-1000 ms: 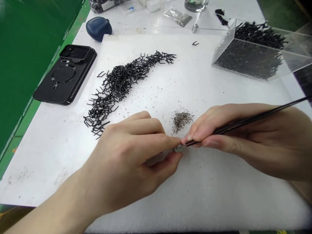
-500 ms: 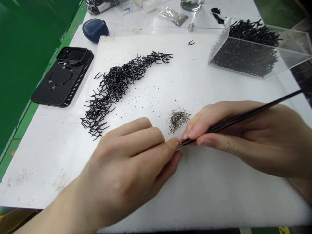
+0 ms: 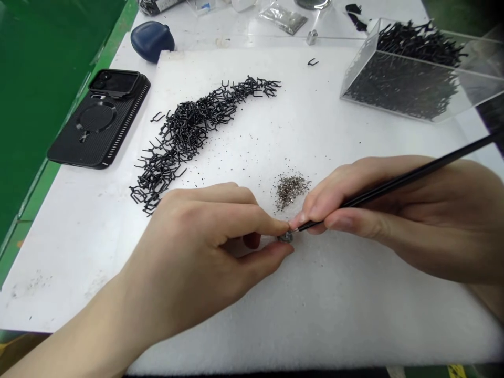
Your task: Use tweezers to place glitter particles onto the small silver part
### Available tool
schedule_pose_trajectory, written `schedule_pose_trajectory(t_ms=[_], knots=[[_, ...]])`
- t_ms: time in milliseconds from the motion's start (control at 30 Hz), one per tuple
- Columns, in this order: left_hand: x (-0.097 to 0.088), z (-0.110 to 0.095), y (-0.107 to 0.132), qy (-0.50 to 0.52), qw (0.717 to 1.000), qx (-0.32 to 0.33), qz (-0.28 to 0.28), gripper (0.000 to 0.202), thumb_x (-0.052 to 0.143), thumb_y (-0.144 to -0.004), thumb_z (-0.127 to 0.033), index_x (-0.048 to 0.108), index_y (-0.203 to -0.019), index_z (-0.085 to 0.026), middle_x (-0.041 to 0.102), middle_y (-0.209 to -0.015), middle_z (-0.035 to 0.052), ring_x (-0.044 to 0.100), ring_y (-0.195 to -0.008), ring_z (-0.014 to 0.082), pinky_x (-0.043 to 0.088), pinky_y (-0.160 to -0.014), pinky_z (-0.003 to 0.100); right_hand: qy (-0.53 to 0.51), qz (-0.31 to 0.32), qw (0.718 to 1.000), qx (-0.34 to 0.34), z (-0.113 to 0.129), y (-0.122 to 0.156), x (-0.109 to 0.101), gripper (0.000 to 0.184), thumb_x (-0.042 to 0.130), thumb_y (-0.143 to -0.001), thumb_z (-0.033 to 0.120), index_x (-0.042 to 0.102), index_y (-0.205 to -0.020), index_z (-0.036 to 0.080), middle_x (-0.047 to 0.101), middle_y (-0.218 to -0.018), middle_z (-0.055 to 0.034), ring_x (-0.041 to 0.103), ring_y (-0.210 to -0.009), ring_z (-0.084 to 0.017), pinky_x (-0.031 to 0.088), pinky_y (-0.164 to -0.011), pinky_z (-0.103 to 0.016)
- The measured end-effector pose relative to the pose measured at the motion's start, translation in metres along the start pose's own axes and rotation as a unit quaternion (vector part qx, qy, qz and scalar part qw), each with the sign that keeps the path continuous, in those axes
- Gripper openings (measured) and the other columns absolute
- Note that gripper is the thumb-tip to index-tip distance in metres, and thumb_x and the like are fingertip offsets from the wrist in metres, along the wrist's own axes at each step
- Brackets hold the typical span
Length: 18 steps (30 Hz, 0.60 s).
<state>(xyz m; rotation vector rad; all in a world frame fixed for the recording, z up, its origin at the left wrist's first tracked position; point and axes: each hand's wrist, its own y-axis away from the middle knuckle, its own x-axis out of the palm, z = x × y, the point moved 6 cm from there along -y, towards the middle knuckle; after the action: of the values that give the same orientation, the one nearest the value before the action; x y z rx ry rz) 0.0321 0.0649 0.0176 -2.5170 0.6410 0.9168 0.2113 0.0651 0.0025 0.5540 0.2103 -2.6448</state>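
Observation:
My left hand [image 3: 205, 252] is closed, with thumb and index finger pinching a small silvery metal piece [image 3: 285, 238], mostly hidden by the fingertips. My right hand [image 3: 378, 210] grips black tweezers [image 3: 417, 172] like a pen. Their tip [image 3: 298, 229] meets the metal piece at the left fingertips, and a right fingertip rests close beside it. Just beyond the fingers lies a small heap of tiny shiny metal bits [image 3: 290, 190]. A curved pile of black forked pieces [image 3: 192, 126] stretches across the white foam sheet [image 3: 315, 310] behind my left hand.
A clear box [image 3: 401, 89] of black pieces stands at the back right. One forked piece [image 3: 312, 62] and a small metal nut-like part [image 3: 311, 37] lie at the back, near a clear bag [image 3: 285, 18]. A black phone [image 3: 98, 118] and dark blue object [image 3: 153, 41] are left.
My left fingers have shifted and opened out a little, so the metal piece between them now shows. The tweezers' arms look closer together. The view has shifted slightly.

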Motion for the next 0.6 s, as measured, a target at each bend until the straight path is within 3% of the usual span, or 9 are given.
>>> schedule_pose_trajectory(t_ms=[267, 600], knots=[[-0.0002, 0.0016, 0.0006, -0.003, 1.0, 0.003, -0.005, 0.017, 0.084, -0.074, -0.011, 0.083, -0.084, -0.025, 0.07, -0.065, -0.0084, 0.061, -0.055, 0.0025, 0.046, -0.053, 0.012, 0.024, -0.004, 1.0, -0.013, -0.0002, 0.0032, -0.0004, 0.027, 0.081, -0.082, 0.013, 0.078, -0.096, 0.036, 0.08, -0.096, 0.0054, 0.078, -0.087, -0.02, 0.066, -0.073, -0.028], [0.0003, 0.0018, 0.0003, 0.004, 1.0, -0.014, 0.001, 0.015, 0.085, -0.075, -0.012, 0.084, -0.082, -0.025, 0.069, -0.065, -0.0093, 0.058, -0.055, -0.0004, 0.043, -0.054, 0.008, 0.012, -0.001, 1.0, -0.014, -0.0021, 0.0033, -0.0005, 0.019, 0.079, -0.086, 0.02, 0.078, -0.097, 0.035, 0.08, -0.096, 0.0055, 0.077, -0.086, -0.018, 0.064, -0.068, -0.025]])
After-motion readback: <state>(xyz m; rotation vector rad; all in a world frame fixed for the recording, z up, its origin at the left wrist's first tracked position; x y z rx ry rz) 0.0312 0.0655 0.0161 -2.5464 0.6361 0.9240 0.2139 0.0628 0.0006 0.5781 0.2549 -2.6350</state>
